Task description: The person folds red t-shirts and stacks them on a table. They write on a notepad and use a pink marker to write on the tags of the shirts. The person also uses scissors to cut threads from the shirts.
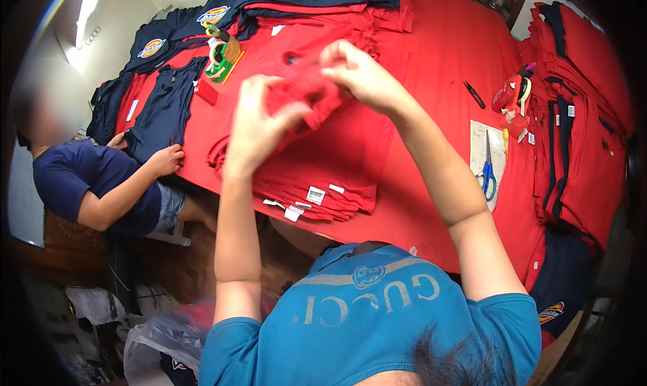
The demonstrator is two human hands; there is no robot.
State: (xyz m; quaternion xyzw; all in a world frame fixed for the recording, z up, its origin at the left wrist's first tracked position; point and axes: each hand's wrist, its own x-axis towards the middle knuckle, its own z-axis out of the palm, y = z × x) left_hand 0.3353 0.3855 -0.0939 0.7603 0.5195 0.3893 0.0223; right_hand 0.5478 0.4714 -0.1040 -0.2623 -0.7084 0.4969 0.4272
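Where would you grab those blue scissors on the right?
The scissors are probably best gripped by their blue loops, the right hand coming from the person's side: they lie with loops nearer the person and blades pointing away.

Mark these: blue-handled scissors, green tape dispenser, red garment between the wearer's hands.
Scissors (487,170): head view, blue handles just below the blades.
Green tape dispenser (216,71): head view, side of the body.
Red garment (314,93): head view, bunched, blurred cloth.
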